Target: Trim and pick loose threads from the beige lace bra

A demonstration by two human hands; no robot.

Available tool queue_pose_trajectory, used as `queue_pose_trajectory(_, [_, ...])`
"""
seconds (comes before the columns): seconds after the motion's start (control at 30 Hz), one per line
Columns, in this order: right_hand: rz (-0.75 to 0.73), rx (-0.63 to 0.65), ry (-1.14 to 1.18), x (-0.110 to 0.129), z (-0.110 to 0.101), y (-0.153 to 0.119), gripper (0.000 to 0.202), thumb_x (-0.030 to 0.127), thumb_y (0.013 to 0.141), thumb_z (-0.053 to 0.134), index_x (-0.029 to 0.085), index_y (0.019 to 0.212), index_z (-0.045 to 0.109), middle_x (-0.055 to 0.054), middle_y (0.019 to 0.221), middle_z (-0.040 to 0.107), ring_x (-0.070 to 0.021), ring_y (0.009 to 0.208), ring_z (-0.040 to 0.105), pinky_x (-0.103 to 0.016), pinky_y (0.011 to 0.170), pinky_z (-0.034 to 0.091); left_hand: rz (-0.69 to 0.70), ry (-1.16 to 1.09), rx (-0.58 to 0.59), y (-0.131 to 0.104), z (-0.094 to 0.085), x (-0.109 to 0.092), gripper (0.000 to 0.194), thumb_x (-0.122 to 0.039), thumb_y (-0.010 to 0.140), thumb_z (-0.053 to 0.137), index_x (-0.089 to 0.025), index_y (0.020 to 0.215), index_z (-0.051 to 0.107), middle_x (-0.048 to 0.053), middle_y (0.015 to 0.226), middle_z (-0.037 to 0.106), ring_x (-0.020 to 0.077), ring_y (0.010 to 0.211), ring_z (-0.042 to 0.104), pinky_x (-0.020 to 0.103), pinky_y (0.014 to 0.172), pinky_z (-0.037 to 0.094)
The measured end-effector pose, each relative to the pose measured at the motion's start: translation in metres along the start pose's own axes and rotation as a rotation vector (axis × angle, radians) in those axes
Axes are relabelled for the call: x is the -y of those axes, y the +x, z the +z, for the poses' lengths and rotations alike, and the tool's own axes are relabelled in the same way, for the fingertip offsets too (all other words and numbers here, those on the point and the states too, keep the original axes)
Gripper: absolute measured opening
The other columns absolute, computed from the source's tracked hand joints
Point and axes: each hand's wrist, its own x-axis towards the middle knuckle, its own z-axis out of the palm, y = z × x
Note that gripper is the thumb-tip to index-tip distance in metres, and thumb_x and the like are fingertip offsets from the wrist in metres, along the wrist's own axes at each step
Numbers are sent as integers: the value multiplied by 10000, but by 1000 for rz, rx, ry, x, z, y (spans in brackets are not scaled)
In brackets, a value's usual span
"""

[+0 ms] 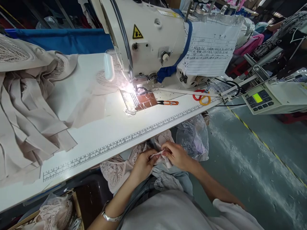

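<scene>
The left hand (143, 164) and right hand (176, 155) pinch a soft beige lace garment (135, 154) before the sewing table (107, 127). Under the table's edge, rightward, a crinkled clear plastic bag (192, 134) holds something lilac (200, 147); below its left end, a brown-edged box (78, 207) holds openwork lace pieces (55, 210).

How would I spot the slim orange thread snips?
Find the big cream sewing machine on the white ruler-edged table. Just right of its shiny brown plate lie the slim orange thread snips, dark blades pointing left. Unlike the red and yellow scissor loops farther right, their handle is narrow.
</scene>
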Motion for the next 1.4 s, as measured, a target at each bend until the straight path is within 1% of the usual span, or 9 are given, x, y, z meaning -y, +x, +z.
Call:
queue_pose_trajectory(0.07, [-16, -59, -112, 3, 1, -4, 301, 197, 1029, 414, 156, 1309, 516, -73, 949, 592, -167, 728, 569, -263, 614, 474, -25, -72, 5, -1, 3, 3, 341, -437, 896, 514, -153, 780, 663, 34, 696, 630, 168, 641, 534, 258, 602, 408])
queue_pose_trajectory(0.13, [-114, -88, -268, 6, 2, -8, 414, 131, 1023, 364, 156, 1427, 452, -99, 993, 587, -182, 777, 586, -280, 647, 495, -44, -132, 8, -2, 4, 5, 378, -488, 893, 518, -147, 815, 661, 30, 699, 626, 158, 622, 521, 253, 583, 405])
queue_pose_trajectory(0.23, [-249, -134, -463, 9, 3, -12, 436, 53, 991, 381, 167, 1386, 525, -82, 912, 605, -192, 772, 589, -303, 671, 491, -55, -179, -8, -4, 2, 5, 389, -515, 877, 552, -144, 829, 657, 13, 685, 596, 146, 611, 484, 251, 582, 389])
queue_pose_trajectory(0.4, [-255, -133, -586, 13, 4, -11, 391, 54, 975, 438, 180, 1304, 607, -76, 874, 631, -198, 767, 604, -316, 670, 483, -67, -209, -25, -5, 1, 2, 380, -513, 876, 574, -147, 813, 654, -1, 669, 563, 139, 608, 449, 251, 576, 363])
queue_pose_trajectory(1.03, [-242, -126, -596, 12, 9, -11, 402, 73, 974, 418, 179, 1316, 602, -72, 848, 613, -206, 761, 591, -316, 633, 487, -83, -255, -31, -6, 2, 4, 383, -532, 865, 587, -160, 780, 627, 2, 706, 590, 146, 637, 475, 252, 602, 369])
queue_pose_trajectory(1.13, [-194, -105, -506, 9, 12, -11, 423, 88, 980, 419, 189, 1357, 582, -77, 857, 607, -206, 751, 597, -304, 618, 500, -88, -240, -30, -5, 2, 3, 383, -538, 865, 581, -164, 800, 630, 3, 703, 588, 148, 628, 476, 251, 587, 364])
queue_pose_trajectory(1.2, [-122, -102, -335, 11, 12, -11, 414, 132, 1010, 380, 192, 1367, 579, -75, 854, 602, -191, 708, 586, -293, 595, 503, -81, -223, -26, -4, 2, 2, 375, -532, 860, 583, -163, 826, 641, 9, 714, 595, 157, 642, 487, 252, 596, 373])
queue_pose_trajectory(1.3, [50, -109, 102, 20, 12, -6, 370, 256, 1046, 370, 222, 1310, 628, -67, 885, 627, -167, 703, 579, -280, 611, 501, -54, -194, -1, -2, 3, 0, 338, -490, 862, 581, -162, 834, 656, 16, 718, 604, 170, 672, 503, 259, 627, 392])
queue_pose_trajectory(1.4, [264, -69, 628, 27, 14, 0, 344, 455, 979, 553, 228, 1199, 688, 7, 697, 556, -130, 568, 491, -245, 509, 416, -28, -179, 58, -1, 5, -5, 310, -443, 878, 568, -162, 789, 665, 22, 713, 612, 174, 683, 512, 265, 649, 397])
